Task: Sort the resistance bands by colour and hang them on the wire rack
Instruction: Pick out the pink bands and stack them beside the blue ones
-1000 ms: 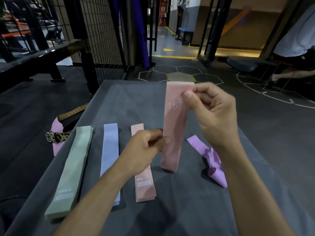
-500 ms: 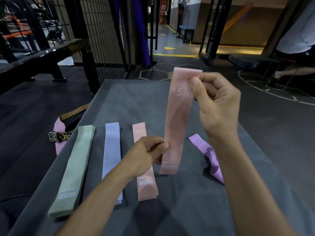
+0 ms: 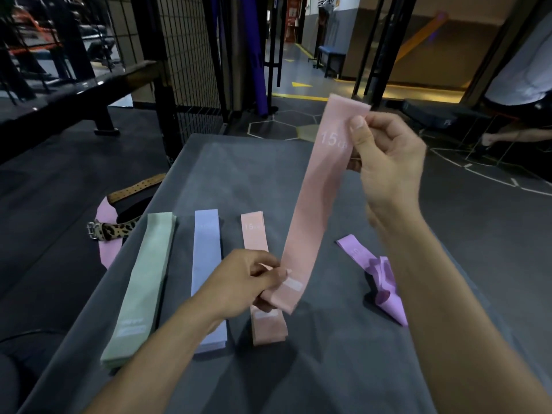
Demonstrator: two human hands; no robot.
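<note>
A long pink fabric resistance band (image 3: 313, 210) printed "15 LB" is stretched above the grey table (image 3: 328, 369); the right hand (image 3: 385, 162) pinches its top end, the left hand (image 3: 248, 282) its bottom end. Three flat stacks lie below: mint green (image 3: 140, 288), pale blue (image 3: 207, 273) and pink marked "15" (image 3: 257, 234). One crumpled lilac band (image 3: 379, 273) lies right; its print is probably unreadable. A leopard-print belt (image 3: 116, 230) hangs off the left edge.

Three flat bands (image 3: 206, 276) lay side by side on the tabletop (image 3: 328, 369); a crumpled band (image 3: 379, 276) lay to their right.
</note>
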